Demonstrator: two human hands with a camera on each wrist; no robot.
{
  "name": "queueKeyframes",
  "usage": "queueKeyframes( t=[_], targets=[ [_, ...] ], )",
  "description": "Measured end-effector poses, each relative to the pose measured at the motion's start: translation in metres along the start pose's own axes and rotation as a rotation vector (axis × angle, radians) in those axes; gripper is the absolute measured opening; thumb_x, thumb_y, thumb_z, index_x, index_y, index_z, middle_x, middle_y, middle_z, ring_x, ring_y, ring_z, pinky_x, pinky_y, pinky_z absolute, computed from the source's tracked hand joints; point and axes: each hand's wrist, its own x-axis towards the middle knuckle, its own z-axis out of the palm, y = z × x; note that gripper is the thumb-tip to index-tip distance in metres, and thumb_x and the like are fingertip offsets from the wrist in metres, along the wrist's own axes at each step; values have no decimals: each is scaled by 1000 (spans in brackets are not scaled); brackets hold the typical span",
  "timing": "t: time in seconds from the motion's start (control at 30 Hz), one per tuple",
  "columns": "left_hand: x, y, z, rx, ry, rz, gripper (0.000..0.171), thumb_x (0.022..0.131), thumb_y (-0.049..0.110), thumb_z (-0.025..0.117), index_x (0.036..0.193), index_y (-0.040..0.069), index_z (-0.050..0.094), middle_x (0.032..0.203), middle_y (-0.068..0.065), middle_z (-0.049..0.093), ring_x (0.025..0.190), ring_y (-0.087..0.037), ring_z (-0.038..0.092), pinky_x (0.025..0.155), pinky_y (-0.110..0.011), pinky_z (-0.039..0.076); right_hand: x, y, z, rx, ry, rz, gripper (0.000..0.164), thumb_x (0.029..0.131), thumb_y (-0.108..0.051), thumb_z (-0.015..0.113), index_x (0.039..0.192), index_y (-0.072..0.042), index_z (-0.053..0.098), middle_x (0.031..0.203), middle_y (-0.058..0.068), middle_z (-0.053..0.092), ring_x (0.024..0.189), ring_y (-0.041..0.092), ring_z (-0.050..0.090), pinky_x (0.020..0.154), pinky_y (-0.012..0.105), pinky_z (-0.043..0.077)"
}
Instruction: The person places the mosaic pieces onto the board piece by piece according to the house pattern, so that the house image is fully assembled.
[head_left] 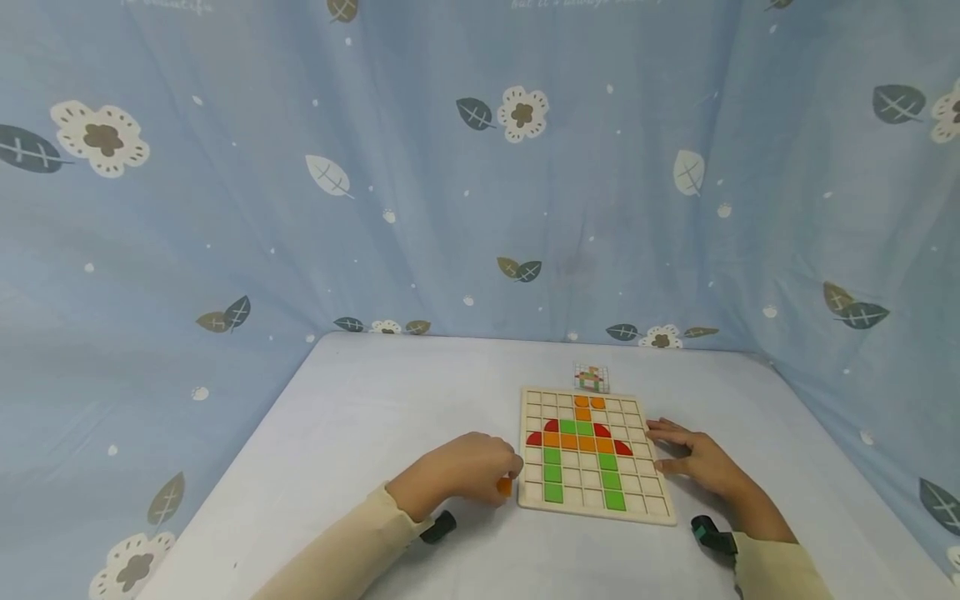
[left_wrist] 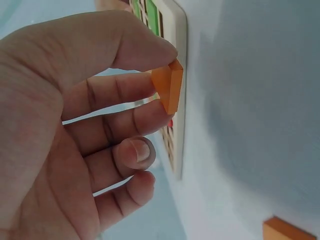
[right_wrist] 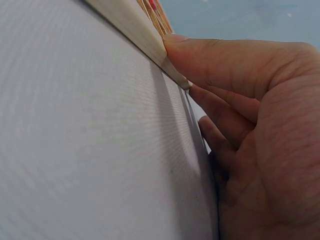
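My left hand (head_left: 476,468) pinches an orange tile (left_wrist: 172,90) between thumb and fingertips, just left of the wooden grid board (head_left: 572,477). The tile is a thin straight-edged block, held above the white surface. Red, green and orange pieces sit in the board's squares, among them two orange round ones (head_left: 597,403) at the top and two columns of green squares (head_left: 552,474) lower down. At the board's right edge rests my right hand (head_left: 697,458), its thumb and fingertips touching the rim with the fingers extended.
A small picture card (head_left: 592,378) showing a coloured grid pattern lies behind the board. Another orange piece (left_wrist: 287,230) lies on the white table (head_left: 420,375) near the left hand. Blue patterned cloth (head_left: 420,183) hangs behind and around the table.
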Motion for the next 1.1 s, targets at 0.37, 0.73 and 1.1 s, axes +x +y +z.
queueKeyframes(
  t=[0.37, 0.73, 1.1],
  targets=[
    [18, 12, -11, -48, 8, 15, 16, 77, 20, 78, 89, 21, 68, 70, 13, 54, 63, -8, 49, 60, -23, 42, 3, -1, 1, -17, 2, -4, 61, 74, -24, 81, 126, 1, 63, 145, 21, 43, 139, 48, 22, 104, 68, 18],
    [47, 19, -6, -94, 22, 36, 17, 77, 19, 79, 84, 24, 64, 66, 11, 51, 61, -6, 46, 57, -23, 38, 5, -1, 1, -25, 5, 7, 60, 75, -23, 81, 127, 0, 63, 146, 20, 42, 139, 47, 22, 104, 68, 18],
    [70, 31, -5, -59, -14, 22, 15, 81, 25, 77, 91, 26, 67, 71, 12, 54, 65, -7, 47, 60, -23, 40, 2, 4, 0, -13, 4, -6, 61, 75, -23, 81, 127, 1, 62, 146, 22, 41, 138, 48, 21, 103, 69, 18]
  ],
)
